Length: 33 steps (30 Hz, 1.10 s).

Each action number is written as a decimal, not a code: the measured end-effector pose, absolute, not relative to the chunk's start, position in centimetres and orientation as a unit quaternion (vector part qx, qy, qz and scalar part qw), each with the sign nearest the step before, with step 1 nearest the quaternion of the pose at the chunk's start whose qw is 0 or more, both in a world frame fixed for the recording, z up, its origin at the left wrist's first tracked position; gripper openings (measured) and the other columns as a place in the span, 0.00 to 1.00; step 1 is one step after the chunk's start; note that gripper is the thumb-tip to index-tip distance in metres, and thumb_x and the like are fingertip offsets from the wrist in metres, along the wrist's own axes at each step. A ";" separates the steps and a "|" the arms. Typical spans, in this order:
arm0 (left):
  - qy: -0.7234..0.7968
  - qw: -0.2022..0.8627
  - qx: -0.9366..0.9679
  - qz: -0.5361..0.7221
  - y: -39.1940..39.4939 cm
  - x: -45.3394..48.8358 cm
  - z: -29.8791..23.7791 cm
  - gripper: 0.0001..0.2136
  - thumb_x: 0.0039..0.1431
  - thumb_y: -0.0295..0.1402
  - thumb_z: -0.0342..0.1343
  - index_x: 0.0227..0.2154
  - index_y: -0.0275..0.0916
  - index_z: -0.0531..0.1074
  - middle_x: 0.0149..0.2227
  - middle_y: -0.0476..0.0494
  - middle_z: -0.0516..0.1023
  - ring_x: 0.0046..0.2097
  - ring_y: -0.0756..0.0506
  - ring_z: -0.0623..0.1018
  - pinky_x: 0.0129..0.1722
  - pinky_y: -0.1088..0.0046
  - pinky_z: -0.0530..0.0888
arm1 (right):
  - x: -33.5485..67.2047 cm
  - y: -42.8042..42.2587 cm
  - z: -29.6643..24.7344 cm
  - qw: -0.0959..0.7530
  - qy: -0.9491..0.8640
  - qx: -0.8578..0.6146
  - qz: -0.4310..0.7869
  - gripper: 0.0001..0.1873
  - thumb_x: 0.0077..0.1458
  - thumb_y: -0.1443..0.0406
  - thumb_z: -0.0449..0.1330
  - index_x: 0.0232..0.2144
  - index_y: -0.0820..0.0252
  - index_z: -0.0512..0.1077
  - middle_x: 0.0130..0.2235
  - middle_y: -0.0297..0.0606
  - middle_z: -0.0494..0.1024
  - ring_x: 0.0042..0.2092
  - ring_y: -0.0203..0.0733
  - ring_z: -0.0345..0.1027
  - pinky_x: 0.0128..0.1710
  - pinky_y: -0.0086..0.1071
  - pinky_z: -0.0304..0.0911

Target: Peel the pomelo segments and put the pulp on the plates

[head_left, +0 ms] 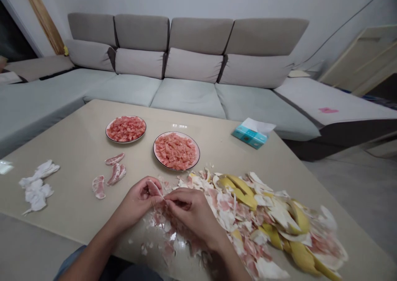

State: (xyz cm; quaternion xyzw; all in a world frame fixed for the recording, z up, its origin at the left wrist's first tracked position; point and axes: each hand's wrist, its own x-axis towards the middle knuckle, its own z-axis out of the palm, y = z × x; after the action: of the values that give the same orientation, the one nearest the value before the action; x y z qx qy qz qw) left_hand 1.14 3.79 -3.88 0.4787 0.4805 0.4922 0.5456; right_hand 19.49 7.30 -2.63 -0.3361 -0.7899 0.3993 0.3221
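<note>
My left hand is closed around a pinkish pomelo segment, held above the near part of the table. The fingers of my right hand pinch at the segment's right tip, where a thin bit of pale membrane seems to be gripped. Several unpeeled segments lie on the table to the left of my hands. Beyond my hands stands a plate of pink pomelo flesh, and a second plate of flesh sits farther back on the left.
A wide heap of yellow rind and white membrane scraps covers the table's right side. Crumpled tissues lie at the left, a blue tissue pack at the back right. A grey sofa lines the table's far side.
</note>
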 end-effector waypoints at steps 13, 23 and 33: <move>0.479 0.571 0.501 0.440 3.7 1.0 -3.5 0.07 0.50 0.26 0.61 0.32 0.37 0.70 0.32 0.49 0.71 0.34 0.49 0.70 0.35 0.75 0.67 | 19.0 7.2 -3.4 0.292 -0.764 -0.390 0.423 0.09 0.45 0.73 0.57 0.22 0.61 0.76 0.22 0.31 0.73 0.25 0.33 0.63 0.25 0.25 0.55; 0.429 0.591 0.489 0.477 3.8 0.0 -3.6 0.09 0.52 0.32 0.63 0.32 0.38 0.68 0.33 0.48 0.70 0.35 0.48 0.70 0.37 0.73 0.66 | 19.1 7.2 -2.9 0.279 -0.698 -0.386 0.535 0.08 0.52 0.66 0.59 0.28 0.61 0.79 0.26 0.35 0.78 0.27 0.35 0.69 0.26 0.25 0.62; 0.454 0.594 0.503 0.434 3.6 0.3 -3.0 0.10 0.50 0.34 0.63 0.32 0.37 0.70 0.32 0.49 0.69 0.35 0.48 0.70 0.35 0.74 0.65 | 19.0 7.3 -2.6 0.290 -0.744 -0.356 0.486 0.07 0.52 0.69 0.61 0.29 0.58 0.81 0.30 0.37 0.81 0.31 0.38 0.72 0.30 0.28 0.64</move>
State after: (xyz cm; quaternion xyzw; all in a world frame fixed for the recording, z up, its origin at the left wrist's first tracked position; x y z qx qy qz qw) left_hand 0.25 3.61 -2.97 0.5031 0.4537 0.4344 0.5936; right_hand 19.02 7.34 -2.56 -0.3561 -0.7440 0.4856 0.2896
